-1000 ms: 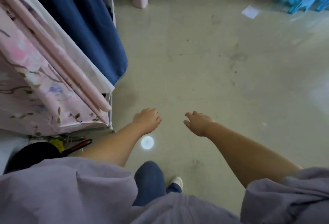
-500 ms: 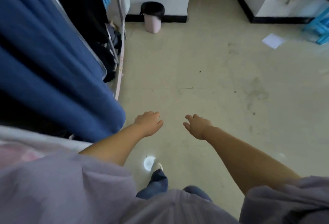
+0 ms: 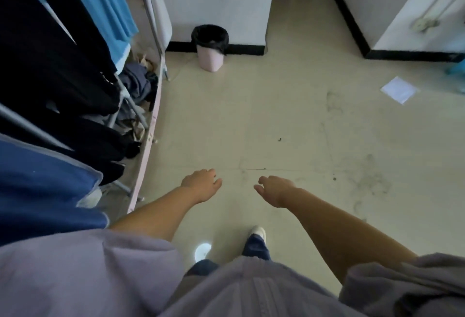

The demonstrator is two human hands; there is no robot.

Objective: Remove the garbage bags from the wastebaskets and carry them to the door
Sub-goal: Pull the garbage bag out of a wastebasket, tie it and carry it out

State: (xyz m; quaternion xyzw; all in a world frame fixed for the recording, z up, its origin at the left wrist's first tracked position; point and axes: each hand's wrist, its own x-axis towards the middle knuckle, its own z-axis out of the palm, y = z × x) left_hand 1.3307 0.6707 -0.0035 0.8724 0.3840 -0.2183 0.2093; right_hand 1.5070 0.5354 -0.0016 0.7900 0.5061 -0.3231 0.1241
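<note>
Pink wastebasket lined with black garbage bag, left hand, right hand both relaxed, empty

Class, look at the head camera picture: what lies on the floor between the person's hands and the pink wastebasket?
Only bare floor. In the head view nothing stands between the hands and the wastebasket.

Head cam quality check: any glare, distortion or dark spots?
Head view: wide-angle bending of the walls; a bright round glare spot on the floor; clothes rack at left underexposed; pink wastebasket with its black bag is readable.
</note>
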